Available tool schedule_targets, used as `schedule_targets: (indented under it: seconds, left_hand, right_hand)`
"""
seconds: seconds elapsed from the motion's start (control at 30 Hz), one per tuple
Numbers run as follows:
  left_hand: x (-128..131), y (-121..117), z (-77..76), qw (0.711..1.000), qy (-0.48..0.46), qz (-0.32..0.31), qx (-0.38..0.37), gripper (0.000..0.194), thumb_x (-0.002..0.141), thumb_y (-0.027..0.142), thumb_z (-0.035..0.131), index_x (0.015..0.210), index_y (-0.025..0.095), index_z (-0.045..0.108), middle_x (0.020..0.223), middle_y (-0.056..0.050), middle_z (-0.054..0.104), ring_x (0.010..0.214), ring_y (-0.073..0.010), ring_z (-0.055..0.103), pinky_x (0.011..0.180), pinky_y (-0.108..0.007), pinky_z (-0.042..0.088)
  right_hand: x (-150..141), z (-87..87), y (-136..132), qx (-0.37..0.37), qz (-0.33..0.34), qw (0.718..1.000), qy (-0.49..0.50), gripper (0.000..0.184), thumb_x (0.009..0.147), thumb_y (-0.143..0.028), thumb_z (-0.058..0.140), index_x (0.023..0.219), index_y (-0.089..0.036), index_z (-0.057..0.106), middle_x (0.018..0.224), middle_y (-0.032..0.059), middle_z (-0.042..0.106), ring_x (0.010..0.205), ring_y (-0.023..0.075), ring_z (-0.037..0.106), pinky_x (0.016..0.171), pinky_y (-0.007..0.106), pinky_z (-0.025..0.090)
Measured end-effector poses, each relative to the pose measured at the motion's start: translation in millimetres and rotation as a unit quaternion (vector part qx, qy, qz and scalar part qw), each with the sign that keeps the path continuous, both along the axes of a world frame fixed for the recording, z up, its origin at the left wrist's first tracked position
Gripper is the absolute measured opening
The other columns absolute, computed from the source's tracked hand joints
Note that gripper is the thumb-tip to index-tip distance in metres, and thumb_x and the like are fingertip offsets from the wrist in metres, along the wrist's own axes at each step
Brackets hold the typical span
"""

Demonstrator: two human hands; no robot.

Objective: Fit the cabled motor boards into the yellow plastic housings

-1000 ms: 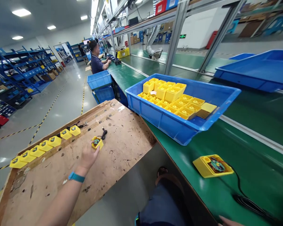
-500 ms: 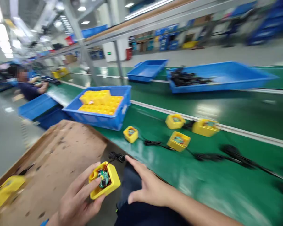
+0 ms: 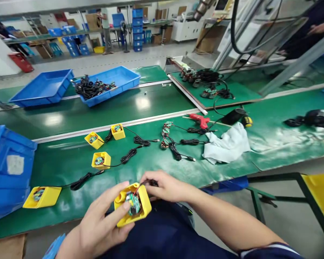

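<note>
My left hand (image 3: 97,226) grips an open yellow plastic housing (image 3: 143,212) low in the view, above my lap. A green circuit board (image 3: 134,203) with a red wire sits inside it. My right hand (image 3: 164,185) is at the housing's top edge, its fingers pinching a thin dark wire (image 3: 152,183). Several other yellow housings, such as one (image 3: 100,160) at mid-left, stand on the green workbench (image 3: 156,172) with black cables coiled beside them. Loose round circuit boards (image 3: 164,144) with cables lie farther right.
A red glue gun (image 3: 201,121) and a white cloth (image 3: 225,144) lie on the bench. A blue crate (image 3: 9,169) stands at the left. Blue trays (image 3: 106,84) of black cables sit on the far bench. A person (image 3: 299,32) stands at the top right.
The view has swung from the wooden board to the green bench. The housing is now in my left hand, and my right hand has closed from apart onto the wire.
</note>
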State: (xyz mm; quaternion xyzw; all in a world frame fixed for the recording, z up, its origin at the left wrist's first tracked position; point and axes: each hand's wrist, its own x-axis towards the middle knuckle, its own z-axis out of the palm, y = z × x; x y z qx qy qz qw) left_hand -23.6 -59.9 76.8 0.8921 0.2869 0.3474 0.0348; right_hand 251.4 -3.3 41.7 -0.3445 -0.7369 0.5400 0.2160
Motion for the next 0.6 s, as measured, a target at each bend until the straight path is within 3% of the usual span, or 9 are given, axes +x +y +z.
schedule_targets:
  seconds: [0.07,0.17,0.23,0.3,0.37,0.43,0.6]
  left_hand:
    - [8.4,25.5,-22.3,1.0,-0.004,-0.029,0.007,0.045,0.093,0.017,0.071,0.136,0.016,0.059,0.148,-0.024,0.059,0.128,-0.0304,0.068,0.098,-0.041,0.064]
    - [12.2,55.1,-61.6,0.997,0.026,-0.066,-0.006,0.048,0.092,0.014,0.072,0.138,0.015,0.058,0.146,-0.026,0.06,0.131,-0.0325,0.065,0.1,-0.045,0.064]
    - [11.0,64.9,-83.6,0.996,0.043,-0.071,-0.016,0.052,0.091,0.013,0.073,0.141,0.016,0.056,0.147,-0.027,0.059,0.134,-0.0333,0.063,0.101,-0.048,0.063]
    - [8.8,67.6,-98.0,0.997,0.045,-0.065,-0.021,0.056,0.092,0.012,0.072,0.144,0.017,0.054,0.149,-0.026,0.057,0.137,-0.0331,0.061,0.102,-0.049,0.063]
    - [7.0,65.9,-104.7,0.997,0.04,-0.062,-0.024,0.059,0.091,0.011,0.072,0.147,0.016,0.052,0.152,-0.027,0.054,0.139,-0.0331,0.059,0.103,-0.049,0.062]
    - [6.1,63.1,-106.4,0.997,0.039,-0.064,-0.024,0.061,0.09,0.008,0.073,0.147,0.014,0.051,0.155,-0.028,0.05,0.142,-0.0348,0.056,0.104,-0.05,0.061]
    - [8.2,60.6,-105.6,0.997,0.023,-0.062,-0.027,0.062,0.087,0.007,0.076,0.143,0.014,0.053,0.16,-0.029,0.044,0.145,-0.0365,0.053,0.107,-0.054,0.059]
  right_hand:
    - [30.0,3.9,7.1,0.023,-0.053,0.991,-0.119,0.027,0.097,-0.041,0.067,0.113,-0.019,0.069,0.083,0.0017,0.072,0.074,0.0178,0.067,0.072,0.03,0.054]
    - [56.5,1.2,12.1,0.112,-0.121,0.951,-0.261,0.042,0.091,-0.042,0.077,0.123,-0.017,0.068,0.101,0.0114,0.075,0.091,0.0282,0.072,0.084,0.043,0.056]
    - [56.9,-3.4,9.4,0.211,-0.153,0.926,-0.274,0.048,0.09,-0.044,0.079,0.127,-0.015,0.067,0.126,0.0209,0.07,0.117,0.037,0.067,0.098,0.054,0.054]
    - [45.9,-7.6,3.0,0.305,-0.135,0.913,-0.236,0.051,0.09,-0.046,0.079,0.13,-0.016,0.066,0.148,0.0249,0.056,0.138,0.0415,0.054,0.108,0.06,0.047]
    - [29.8,-11.0,-3.7,0.358,-0.075,0.909,-0.2,0.055,0.09,-0.049,0.079,0.132,-0.017,0.065,0.158,0.0265,0.046,0.147,0.0427,0.045,0.11,0.061,0.046]
    - [15.1,-14.6,-7.8,0.374,-0.017,0.907,-0.192,0.059,0.09,-0.051,0.079,0.134,-0.016,0.064,0.159,0.0292,0.043,0.146,0.043,0.045,0.107,0.06,0.049]
    - [-1.7,-21.3,-4.6,0.4,0.026,0.89,-0.215,0.052,0.097,-0.046,0.072,0.134,-0.01,0.064,0.153,0.0304,0.051,0.14,0.0408,0.052,0.1,0.057,0.055]
